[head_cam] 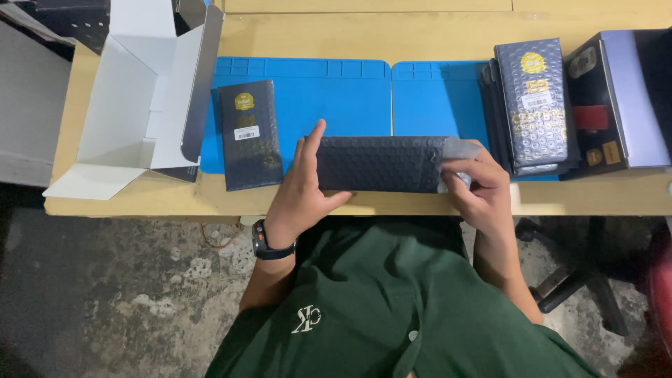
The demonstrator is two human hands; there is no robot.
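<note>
At your far left an opened white cardboard box (129,98) stands with its flaps up on the pale wooden table (434,31), and nothing shows inside it from here. Just beside it, one flat black packet with a gold seal and a white label (250,134) lies half on the blue silicone work mat (336,91), already closed as far as I can judge.

In the middle, your left hand (304,189) lies open, fingers spread, its palm pressing down the left end of the dark grey bubble-wrap mailer (381,164) at the table's near edge. Your right hand (479,189) pinches the pale flap at the mailer's right end, fingers curled on it; the flap looks only partly folded down, so I judge this packet's sealing to be unfinished.

To the right, a stack of black bubble-wrap packets with gold seals (535,105) rests on the mat, apparently finished. Beyond them sits a black carton with a lilac lid (616,105); what it holds I cannot tell.
</note>
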